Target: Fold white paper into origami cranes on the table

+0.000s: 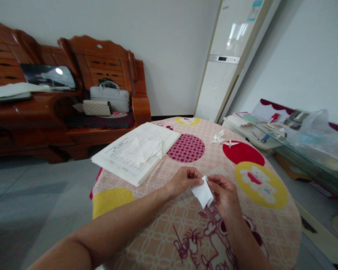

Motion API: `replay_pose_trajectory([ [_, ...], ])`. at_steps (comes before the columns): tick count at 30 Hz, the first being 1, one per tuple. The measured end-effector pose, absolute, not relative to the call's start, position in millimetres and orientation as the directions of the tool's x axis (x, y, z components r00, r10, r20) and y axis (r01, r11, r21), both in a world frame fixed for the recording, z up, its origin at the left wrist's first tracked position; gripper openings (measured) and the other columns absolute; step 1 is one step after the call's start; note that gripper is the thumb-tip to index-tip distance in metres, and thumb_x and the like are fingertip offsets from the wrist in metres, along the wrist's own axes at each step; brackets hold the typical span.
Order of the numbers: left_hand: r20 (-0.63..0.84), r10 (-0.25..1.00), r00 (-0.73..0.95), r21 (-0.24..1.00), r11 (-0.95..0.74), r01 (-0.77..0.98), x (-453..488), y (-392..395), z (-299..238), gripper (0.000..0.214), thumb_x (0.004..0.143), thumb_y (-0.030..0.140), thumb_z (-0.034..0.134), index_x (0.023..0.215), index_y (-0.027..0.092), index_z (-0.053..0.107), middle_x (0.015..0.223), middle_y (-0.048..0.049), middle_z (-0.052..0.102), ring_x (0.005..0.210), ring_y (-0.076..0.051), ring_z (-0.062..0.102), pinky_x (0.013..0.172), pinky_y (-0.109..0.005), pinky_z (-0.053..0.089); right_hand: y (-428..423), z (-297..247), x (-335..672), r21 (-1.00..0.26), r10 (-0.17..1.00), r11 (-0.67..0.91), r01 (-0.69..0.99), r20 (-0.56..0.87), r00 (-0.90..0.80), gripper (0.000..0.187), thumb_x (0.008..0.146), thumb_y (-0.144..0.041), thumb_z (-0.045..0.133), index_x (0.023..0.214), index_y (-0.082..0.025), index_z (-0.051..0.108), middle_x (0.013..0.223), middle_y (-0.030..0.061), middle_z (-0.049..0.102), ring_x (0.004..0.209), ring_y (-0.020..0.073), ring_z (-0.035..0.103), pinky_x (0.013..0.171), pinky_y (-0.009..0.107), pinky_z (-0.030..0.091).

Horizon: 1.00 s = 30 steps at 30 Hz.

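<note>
A small folded piece of white paper (203, 193) is held over the round table (146, 228) between both my hands. My left hand (184, 180) pinches its upper left edge with closed fingers. My right hand (224, 193) grips its right side, fingers curled. Two finished white paper cranes (219, 137) (230, 143) stand on the far part of the patterned tablecloth. A thick stack of printed sheets (135, 155) lies at the table's left, with loose folded white paper (142, 150) on top.
A wooden sofa (81, 93) with a grey bag (110, 96) and a quilted pouch (97, 108) stands behind left. A tall white air conditioner (228, 60) fills the corner. A glass-topped side table (293, 138) with papers and plastic bags is at right.
</note>
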<state>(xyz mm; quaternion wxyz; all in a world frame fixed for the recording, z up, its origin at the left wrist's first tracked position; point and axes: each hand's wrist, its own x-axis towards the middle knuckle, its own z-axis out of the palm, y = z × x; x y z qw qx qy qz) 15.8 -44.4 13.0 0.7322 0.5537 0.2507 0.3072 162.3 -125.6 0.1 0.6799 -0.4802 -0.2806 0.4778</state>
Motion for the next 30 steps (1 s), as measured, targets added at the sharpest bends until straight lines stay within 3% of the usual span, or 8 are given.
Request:
replay_pose_trajectory([
  [5, -0.002, 0.638, 0.770, 0.920, 0.304, -0.249, 15, -45, 15, 0.036, 0.059, 0.032, 0.085, 0.077, 0.009, 0.064, 0.069, -0.0027, 0.065, 0.058, -0.009, 0.057, 0.057, -0.020, 0.042, -126, 2, 164, -0.895, 0.928, 0.046, -0.445, -0.127, 0.351, 0.021, 0.060, -0.024, 0.082, 0.078, -0.019, 0.071, 0.070, 0.0007, 0.071, 0.055, 0.0143, 0.062, 0.052, 0.026, 0.049],
  [9, 0.015, 0.647, 0.762, 0.923, 0.284, -0.259, 16, -44, 14, 0.036, 0.059, 0.030, 0.085, 0.076, 0.009, 0.063, 0.066, -0.0011, 0.063, 0.056, -0.007, 0.055, 0.056, -0.019, 0.041, -126, 3, 164, -0.897, 0.926, 0.053, -0.438, -0.119, 0.357, 0.022, 0.059, -0.023, 0.083, 0.077, -0.019, 0.071, 0.068, 0.0004, 0.069, 0.054, 0.0134, 0.061, 0.051, 0.024, 0.048],
  [15, 0.121, 0.721, 0.683, 0.929, 0.159, -0.333, 19, -43, 9, 0.040, 0.056, 0.027, 0.086, 0.079, 0.012, 0.056, 0.070, 0.0005, 0.060, 0.058, -0.007, 0.053, 0.056, -0.018, 0.039, -126, -2, 162, -0.970, 0.908, 0.146, -0.197, 0.053, 0.415, 0.018, 0.065, -0.023, 0.081, 0.080, -0.019, 0.072, 0.072, 0.0014, 0.072, 0.062, 0.0131, 0.062, 0.058, 0.023, 0.048],
  [22, 0.089, 0.717, 0.691, 0.979, 0.066, -0.194, 13, -45, 18, 0.029, 0.071, 0.037, 0.073, 0.075, 0.010, 0.063, 0.063, -0.0003, 0.057, 0.055, -0.008, 0.049, 0.053, -0.020, 0.036, -127, -3, 161, -0.984, 0.876, 0.174, -0.028, 0.142, 0.461, 0.016, 0.067, -0.027, 0.079, 0.080, -0.020, 0.072, 0.070, 0.0012, 0.071, 0.060, 0.0142, 0.062, 0.056, 0.024, 0.048],
  [30, 0.133, 0.746, 0.652, 0.991, -0.090, -0.099, 11, -49, 22, 0.031, 0.069, 0.039, 0.076, 0.072, 0.011, 0.063, 0.062, 0.0008, 0.056, 0.056, -0.008, 0.049, 0.053, -0.020, 0.035, -135, 7, 155, -0.958, 0.852, 0.237, 0.163, 0.286, 0.438, 0.013, 0.072, -0.026, 0.075, 0.083, -0.021, 0.072, 0.074, 0.0033, 0.072, 0.064, 0.0171, 0.064, 0.059, 0.027, 0.052],
])
